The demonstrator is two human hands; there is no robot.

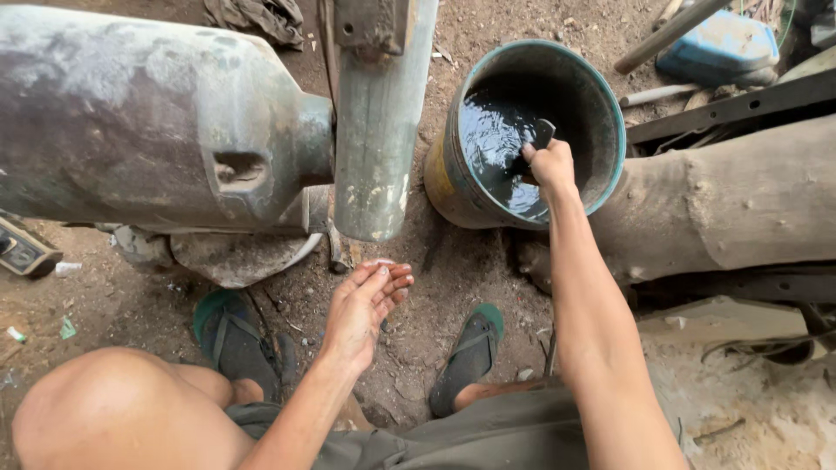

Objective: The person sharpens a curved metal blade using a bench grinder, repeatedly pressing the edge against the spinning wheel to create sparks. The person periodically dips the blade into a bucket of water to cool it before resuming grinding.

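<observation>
**Two hands, one bucket: right hand dipping a dark tool into black liquid**

Nearest the camera: one bare knee [113, 409] at lower left and grey-green shorts [488, 439] along the bottom edge.

Count of items on the dirt ground [435, 287]: two flip-flops, the left one [233, 339] and the right one [470, 352], both dark with green edging; one round bucket [601, 104] with a teal rim, holding black liquid [496, 130]; one large grey metal housing [131, 122] at upper left; one grey-green upright post [379, 122] beside it; one log [731, 200] at right, touching the bucket's side; one blue container [718, 43] at upper right.

Right hand [551, 164]: reaches over the bucket's mouth, fingers closed around a dark tool [542, 132]. Only the tool's upper end shows, protruding above the knuckles; the rest is hidden by the hand. The kind of tool cannot be determined. It sits inside the rim, just above the liquid surface, toward the bucket's right wall.

Left hand [366, 305]: held palm-up above the ground between the flip-flops, fingers loosely extended and together, empty. It is well apart from the bucket and below the post's lower end.
</observation>
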